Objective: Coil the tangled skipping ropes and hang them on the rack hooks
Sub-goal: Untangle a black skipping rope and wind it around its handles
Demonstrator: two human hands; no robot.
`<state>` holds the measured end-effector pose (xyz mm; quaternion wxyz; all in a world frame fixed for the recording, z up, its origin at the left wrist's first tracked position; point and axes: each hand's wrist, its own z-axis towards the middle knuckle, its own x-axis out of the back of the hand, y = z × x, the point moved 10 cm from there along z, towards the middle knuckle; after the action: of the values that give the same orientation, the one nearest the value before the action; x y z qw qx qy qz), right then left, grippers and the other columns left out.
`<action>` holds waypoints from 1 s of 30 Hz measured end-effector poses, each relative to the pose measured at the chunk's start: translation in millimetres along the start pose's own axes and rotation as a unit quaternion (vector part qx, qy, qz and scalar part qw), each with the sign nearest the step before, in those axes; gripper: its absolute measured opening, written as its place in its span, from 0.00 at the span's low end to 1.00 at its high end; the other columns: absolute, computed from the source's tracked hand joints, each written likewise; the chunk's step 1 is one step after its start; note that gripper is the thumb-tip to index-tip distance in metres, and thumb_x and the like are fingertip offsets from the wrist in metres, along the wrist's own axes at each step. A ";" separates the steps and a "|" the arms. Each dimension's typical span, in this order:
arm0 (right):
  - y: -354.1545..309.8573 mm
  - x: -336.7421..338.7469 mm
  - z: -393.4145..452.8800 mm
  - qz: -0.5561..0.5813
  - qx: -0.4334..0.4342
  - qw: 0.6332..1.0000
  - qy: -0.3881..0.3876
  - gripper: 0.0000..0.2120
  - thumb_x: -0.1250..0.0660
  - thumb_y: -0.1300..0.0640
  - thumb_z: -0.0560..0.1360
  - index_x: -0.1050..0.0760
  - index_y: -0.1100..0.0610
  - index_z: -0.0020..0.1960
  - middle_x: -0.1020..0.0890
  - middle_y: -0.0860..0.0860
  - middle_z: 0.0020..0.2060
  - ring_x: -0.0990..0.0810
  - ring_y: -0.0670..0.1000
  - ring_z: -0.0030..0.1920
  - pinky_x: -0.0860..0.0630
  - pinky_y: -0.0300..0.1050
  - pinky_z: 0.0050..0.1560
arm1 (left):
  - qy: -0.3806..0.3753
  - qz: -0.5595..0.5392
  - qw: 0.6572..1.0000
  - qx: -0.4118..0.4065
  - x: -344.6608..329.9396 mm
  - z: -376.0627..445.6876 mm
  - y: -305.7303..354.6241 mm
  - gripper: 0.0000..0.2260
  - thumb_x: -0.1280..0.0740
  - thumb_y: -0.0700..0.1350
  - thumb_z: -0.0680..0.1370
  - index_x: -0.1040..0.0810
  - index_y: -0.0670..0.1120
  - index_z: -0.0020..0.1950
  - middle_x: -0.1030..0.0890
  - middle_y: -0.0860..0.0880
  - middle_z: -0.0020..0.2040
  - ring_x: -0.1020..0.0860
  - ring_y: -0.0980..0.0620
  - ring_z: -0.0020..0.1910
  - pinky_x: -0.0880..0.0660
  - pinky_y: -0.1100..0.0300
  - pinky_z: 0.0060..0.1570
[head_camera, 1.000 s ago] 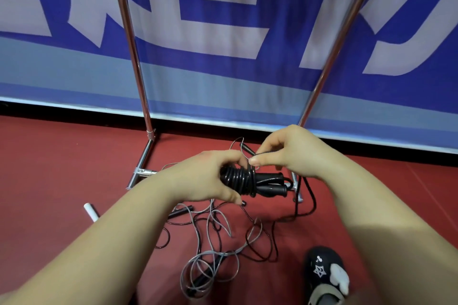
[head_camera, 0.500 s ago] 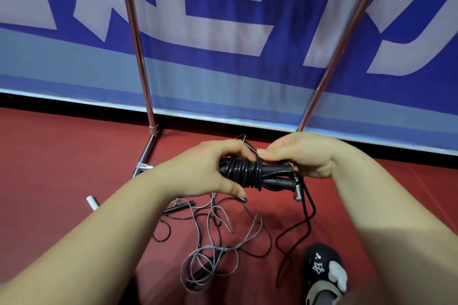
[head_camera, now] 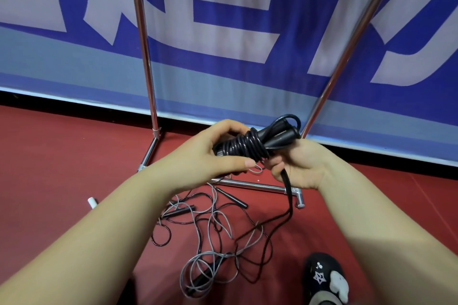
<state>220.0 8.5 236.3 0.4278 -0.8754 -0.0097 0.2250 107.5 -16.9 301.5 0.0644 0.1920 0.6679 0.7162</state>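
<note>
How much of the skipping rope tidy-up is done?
Partly. Done: most of the black rope is wound around its handles. In hand: the left hand grips that bundle while the right hand holds its loose tail. Left: the grey rope and more black cord lie tangled on the floor, and no hooks show on the rack.

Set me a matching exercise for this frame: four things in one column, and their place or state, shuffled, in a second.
Things:
1. black rope bundle
2. grey rope
3. white cylinder
4. dark shoe

Places or states:
A. lower right corner of the view
B. loose loops on the red floor
C. gripped by the left hand, its free strand held by the right hand
D. on the floor beyond the left forearm

Pairs: 1-C, 2-B, 3-D, 4-A
</note>
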 end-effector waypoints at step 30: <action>-73.1 -15.8 -59.3 -0.581 0.377 0.698 0.184 0.02 0.30 0.50 0.72 0.20 0.48 0.42 0.22 0.43 0.33 0.26 0.44 0.35 0.29 0.42 0.40 | 0.109 0.270 0.950 0.115 35.4 19.3 -50.3 0.18 0.27 0.51 0.73 0.25 0.52 0.61 0.19 0.52 0.47 0.21 0.51 0.46 0.26 0.59 0.48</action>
<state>242.5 7.4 329.1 0.7610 -0.4853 -0.3516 -0.2485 73.7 18.5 259.5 -0.2268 0.2922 0.6720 0.6416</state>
